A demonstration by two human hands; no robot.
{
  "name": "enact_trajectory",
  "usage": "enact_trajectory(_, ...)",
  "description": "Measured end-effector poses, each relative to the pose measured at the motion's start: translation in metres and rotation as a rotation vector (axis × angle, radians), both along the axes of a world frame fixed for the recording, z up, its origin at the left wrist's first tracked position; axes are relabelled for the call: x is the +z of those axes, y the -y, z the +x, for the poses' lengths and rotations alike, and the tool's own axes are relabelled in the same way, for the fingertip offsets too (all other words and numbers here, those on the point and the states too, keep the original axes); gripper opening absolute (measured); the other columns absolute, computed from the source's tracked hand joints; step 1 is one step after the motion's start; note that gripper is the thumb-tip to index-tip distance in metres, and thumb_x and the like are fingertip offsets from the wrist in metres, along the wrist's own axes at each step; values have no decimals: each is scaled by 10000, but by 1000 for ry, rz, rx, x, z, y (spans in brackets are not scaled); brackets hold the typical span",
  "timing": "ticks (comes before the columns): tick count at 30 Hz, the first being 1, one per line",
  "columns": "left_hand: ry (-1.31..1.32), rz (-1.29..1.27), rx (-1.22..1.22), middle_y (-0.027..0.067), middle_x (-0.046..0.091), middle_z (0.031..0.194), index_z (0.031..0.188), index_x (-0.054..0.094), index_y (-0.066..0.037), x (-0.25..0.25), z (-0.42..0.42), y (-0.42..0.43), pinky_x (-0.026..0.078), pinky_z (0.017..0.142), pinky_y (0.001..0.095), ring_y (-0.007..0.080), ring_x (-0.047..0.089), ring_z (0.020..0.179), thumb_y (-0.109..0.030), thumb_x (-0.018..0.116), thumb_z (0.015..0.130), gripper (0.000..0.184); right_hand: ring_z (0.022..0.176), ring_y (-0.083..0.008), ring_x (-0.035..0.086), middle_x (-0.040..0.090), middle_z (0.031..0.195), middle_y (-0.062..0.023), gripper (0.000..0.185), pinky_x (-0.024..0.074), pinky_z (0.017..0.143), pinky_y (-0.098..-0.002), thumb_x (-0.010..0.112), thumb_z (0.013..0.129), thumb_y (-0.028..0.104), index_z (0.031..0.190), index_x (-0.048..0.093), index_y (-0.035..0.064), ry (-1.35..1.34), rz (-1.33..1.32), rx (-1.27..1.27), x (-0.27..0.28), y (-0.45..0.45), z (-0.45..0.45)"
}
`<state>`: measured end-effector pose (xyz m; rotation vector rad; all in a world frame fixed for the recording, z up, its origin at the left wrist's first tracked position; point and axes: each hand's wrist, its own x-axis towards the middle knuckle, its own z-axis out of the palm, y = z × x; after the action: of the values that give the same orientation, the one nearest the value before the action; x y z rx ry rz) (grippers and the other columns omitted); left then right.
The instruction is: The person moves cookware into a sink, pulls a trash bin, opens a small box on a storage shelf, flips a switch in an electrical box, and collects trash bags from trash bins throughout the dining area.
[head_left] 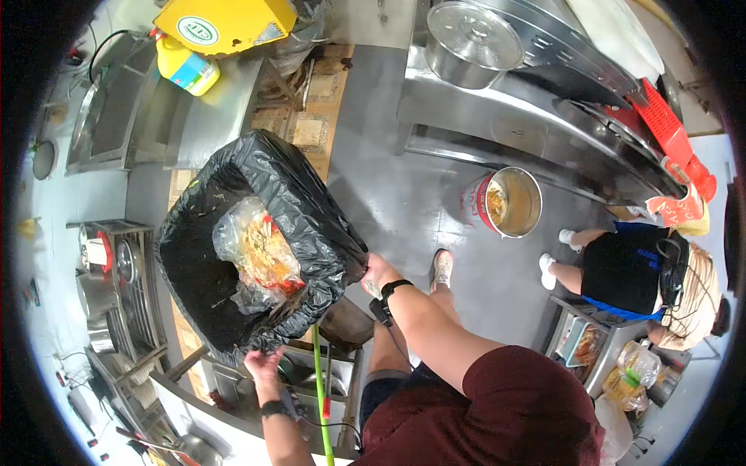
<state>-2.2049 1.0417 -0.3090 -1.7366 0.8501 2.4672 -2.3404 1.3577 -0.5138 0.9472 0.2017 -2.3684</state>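
Note:
A bin lined with a black plastic bag is held up in front of me, its opening facing me. Clear plastic and yellow and red food scraps lie inside it. My left hand grips the lower rim, fingers curled on the bag's edge. On the right side, my right hand is closed on the rim near a corner. A dark band is on each wrist.
A metal bucket with scraps stands on the grey floor. Further right, a person in a dark apron stands by a counter. A lidded steel pot and a yellow jug are ahead; a green pole is below the bin.

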Motion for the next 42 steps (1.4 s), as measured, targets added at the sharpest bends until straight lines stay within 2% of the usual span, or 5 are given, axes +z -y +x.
enact_trajectory(5,-80,191,49,234,472,766,509,374,-15,24,6,-51,345,887,532,383,476,792,-90,455,494,111,858,-268,588,610,922,-117,313,461,802,-425,336,807,174,940,555,-7,46,-29,-105,12,-12,-2)
enact_trajectory(22,-136,166,179,151,528,898,758,509,-43,-3,44,-213,356,888,514,335,489,901,-171,477,607,200,1009,-316,510,548,1053,-187,327,351,937,-435,337,724,51,981,503,-66,96,-138,-44,-71,-63,140)
enact_trajectory(29,-246,191,160,147,548,1015,963,545,-71,11,55,-248,338,931,472,315,484,999,-213,521,647,347,1076,-306,461,479,1179,-147,449,333,939,-465,392,824,292,1146,447,-18,225,-343,-310,63,-128,94)
enact_trajectory(36,-229,165,94,134,529,1111,989,548,-61,16,80,-218,362,919,446,289,476,1059,-213,478,701,334,937,-248,549,572,1054,-92,431,416,855,-354,311,869,334,1044,552,22,-113,32,-235,12,-138,121)
enact_trajectory(42,-170,192,129,131,546,1071,929,551,-56,20,104,-174,390,884,444,286,496,1026,-199,478,691,287,997,-242,499,553,1080,-83,379,378,896,-341,293,863,234,1034,547,12,141,269,-235,4,-129,156)
